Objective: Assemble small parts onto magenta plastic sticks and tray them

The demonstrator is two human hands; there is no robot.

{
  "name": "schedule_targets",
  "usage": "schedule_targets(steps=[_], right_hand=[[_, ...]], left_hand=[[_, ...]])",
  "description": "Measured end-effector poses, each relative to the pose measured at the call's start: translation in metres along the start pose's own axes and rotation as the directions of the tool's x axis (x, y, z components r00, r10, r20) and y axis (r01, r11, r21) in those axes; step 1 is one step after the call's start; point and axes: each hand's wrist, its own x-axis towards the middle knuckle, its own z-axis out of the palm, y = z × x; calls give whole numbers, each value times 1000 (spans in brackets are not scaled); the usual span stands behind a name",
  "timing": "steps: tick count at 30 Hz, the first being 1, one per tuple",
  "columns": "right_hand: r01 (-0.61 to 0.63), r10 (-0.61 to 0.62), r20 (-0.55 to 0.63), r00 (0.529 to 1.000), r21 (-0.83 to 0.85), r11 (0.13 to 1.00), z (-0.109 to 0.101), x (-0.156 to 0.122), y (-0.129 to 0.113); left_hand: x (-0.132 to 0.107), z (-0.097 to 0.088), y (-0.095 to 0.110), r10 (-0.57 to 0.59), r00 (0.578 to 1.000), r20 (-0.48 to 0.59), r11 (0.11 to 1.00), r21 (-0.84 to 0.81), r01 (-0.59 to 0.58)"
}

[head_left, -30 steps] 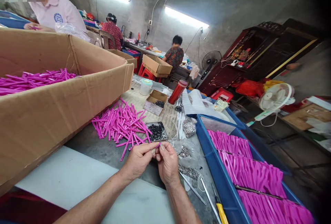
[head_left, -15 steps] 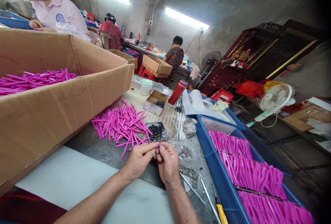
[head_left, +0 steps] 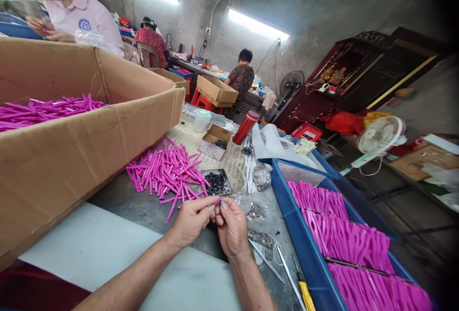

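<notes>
My left hand point(head_left: 191, 220) and my right hand point(head_left: 231, 225) meet over the table, both closed in a pinch. Between their fingertips shows the end of a small magenta plastic strip point(head_left: 218, 201); the fingers hide most of it. Just beyond lies a tray of small black parts point(head_left: 217, 182). Left of that tray spreads a loose heap of magenta strips point(head_left: 167, 167). To the right of my right hand, small metal parts point(head_left: 255, 210) rest on a clear plastic bag.
A large cardboard box point(head_left: 93, 143) with magenta strips stands at the left. On the right, a blue bin point(head_left: 297, 239) holds rows of magenta pieces. A yellow-handled screwdriver point(head_left: 305, 294), a red flask point(head_left: 246, 127) and a small carton point(head_left: 215, 142) are on the table. Co-workers sit beyond.
My hands stay almost in place, still pinching the magenta strip, with slight finger movement. The co-worker at upper left has raised their hands. The view has shifted slightly.
</notes>
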Motion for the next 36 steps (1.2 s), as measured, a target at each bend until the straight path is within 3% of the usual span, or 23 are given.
schedule_targets(steps=[4,6,8,10,12,14,16,21,25,30,36], right_hand=[[-1,-14,-58,998,-245,969,-13,3,-6],[-7,-27,-57,998,-523,853,-21,4,-11],[38,-34,22,999,-817,575,-27,2,-16],[117,2,121,993,-968,221,-29,-1,-18],[197,75,192,979,-978,-67,-29,-5,-18],[252,151,221,963,-940,-230,-28,-8,-17],[281,214,227,950,-921,-270,-28,-9,-18],[273,244,229,942,-948,-164,-32,-9,-30],[275,225,238,945,-950,-148,-34,-9,-30],[330,250,284,926,-929,-165,-33,-7,-21],[344,276,270,922,-899,-270,-26,-3,-19]], left_hand=[[-1,-1,2,-18,999,-36,1000,-10,18],[-1,-2,2,-24,999,-49,1000,-4,24],[-1,-2,2,-34,998,-50,999,1,34],[-1,-2,1,-40,998,-46,999,1,40],[-1,-2,1,-39,998,-42,999,2,39],[0,-3,0,-28,999,-43,1000,7,29],[0,-4,-1,-19,999,-45,1000,14,20],[0,-4,1,-26,998,-55,998,47,29],[0,-3,2,-33,997,-65,998,43,36],[0,-2,4,-42,996,-77,998,39,45],[0,-3,4,-35,996,-79,998,50,39]])
